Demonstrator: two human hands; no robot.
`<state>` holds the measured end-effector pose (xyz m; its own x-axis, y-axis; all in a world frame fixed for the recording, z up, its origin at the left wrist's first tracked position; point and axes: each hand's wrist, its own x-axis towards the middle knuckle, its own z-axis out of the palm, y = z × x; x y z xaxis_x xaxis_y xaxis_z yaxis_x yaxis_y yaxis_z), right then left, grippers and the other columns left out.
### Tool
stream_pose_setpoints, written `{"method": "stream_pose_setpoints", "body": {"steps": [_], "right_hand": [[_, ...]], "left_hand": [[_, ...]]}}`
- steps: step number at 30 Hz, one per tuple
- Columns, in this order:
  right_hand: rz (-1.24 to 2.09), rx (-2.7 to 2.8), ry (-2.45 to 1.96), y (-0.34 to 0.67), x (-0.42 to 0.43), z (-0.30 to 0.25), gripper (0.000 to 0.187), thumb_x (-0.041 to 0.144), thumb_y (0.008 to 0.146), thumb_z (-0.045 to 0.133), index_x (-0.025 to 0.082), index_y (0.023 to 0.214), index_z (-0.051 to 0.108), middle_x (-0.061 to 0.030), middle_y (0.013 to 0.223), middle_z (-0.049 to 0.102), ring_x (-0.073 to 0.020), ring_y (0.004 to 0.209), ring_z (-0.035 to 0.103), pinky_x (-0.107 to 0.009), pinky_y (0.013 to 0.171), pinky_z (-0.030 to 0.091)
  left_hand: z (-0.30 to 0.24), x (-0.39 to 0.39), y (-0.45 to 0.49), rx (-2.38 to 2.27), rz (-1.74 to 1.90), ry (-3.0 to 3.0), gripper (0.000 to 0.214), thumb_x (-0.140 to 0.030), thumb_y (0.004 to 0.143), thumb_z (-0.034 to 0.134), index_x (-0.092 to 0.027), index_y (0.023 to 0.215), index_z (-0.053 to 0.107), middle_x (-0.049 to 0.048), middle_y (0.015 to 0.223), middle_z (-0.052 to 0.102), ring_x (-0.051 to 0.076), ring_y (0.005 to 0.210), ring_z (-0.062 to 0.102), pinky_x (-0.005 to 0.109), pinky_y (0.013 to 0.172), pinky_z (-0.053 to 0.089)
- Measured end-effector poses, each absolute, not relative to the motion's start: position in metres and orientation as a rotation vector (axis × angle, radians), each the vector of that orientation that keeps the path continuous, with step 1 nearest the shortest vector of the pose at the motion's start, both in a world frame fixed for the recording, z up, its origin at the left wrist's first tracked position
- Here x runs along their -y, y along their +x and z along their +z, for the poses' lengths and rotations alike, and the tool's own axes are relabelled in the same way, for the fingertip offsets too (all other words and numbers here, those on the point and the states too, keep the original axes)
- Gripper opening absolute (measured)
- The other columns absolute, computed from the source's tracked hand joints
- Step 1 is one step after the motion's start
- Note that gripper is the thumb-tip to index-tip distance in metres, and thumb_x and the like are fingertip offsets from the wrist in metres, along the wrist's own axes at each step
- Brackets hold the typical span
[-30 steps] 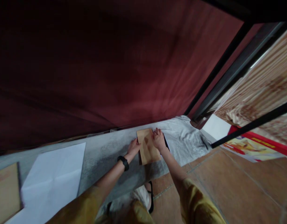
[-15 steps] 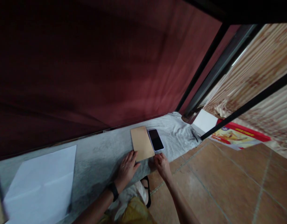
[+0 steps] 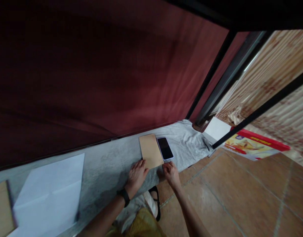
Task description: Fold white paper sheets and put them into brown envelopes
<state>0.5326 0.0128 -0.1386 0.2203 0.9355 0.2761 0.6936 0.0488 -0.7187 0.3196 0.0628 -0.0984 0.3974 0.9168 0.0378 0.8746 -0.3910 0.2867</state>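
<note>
A plain brown paper rectangle [image 3: 151, 149], perhaps an envelope or folded sheet, lies flat on the grey cloth-covered surface [image 3: 109, 164]. My left hand [image 3: 137, 173] rests flat at its lower left corner, fingers stretched out. At the lower right corner, my right hand [image 3: 170, 170] is closed, with thumb and fingertips pinched on the paper's edge. A smartphone [image 3: 165, 148] with a dark screen and pale rim lies beside the paper on the right, just above my right hand.
White paper [image 3: 50, 194] with a crease lies on the left, beside a tan board-like piece [image 3: 3, 207]. Dark red cloth [image 3: 122, 82] hangs behind. Black metal bars [image 3: 213, 75] stand at the right, near a printed red and yellow box [image 3: 255, 144] on the tiled floor [image 3: 222, 184].
The view has shifted slightly, showing more of the tan piece at the far left. Both hands and the brown paper stay almost in the same place.
</note>
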Motion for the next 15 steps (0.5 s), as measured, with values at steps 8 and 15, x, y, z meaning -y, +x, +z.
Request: {"method": "stream_pose_setpoints", "body": {"steps": [8,15], "right_hand": [[0.422,1.577,-1.731,0.525,-0.006,-0.131,0.027,0.021,0.096,0.049,0.022,0.088,0.075,-0.006,0.09,0.069,-0.0202,0.087,0.064,-0.033,0.083,0.048],[0.432,1.392,-1.709,0.531,-0.001,-0.136,0.03,0.03,0.101,0.044,0.022,0.09,0.071,-0.0057,0.089,0.068,-0.0212,0.087,0.065,-0.033,0.081,0.049]], "left_hand": [[-0.096,-0.067,0.317,-1.593,0.399,2.39,0.039,-0.03,0.097,0.052,-0.019,0.133,0.059,0.0127,0.13,0.067,0.027,0.117,0.063,0.04,0.102,0.047],[-0.062,-0.175,0.318,-1.534,0.788,1.605,0.035,-0.02,0.083,0.055,-0.017,0.116,0.065,0.0129,0.125,0.067,0.026,0.124,0.057,0.037,0.105,0.044]]}}
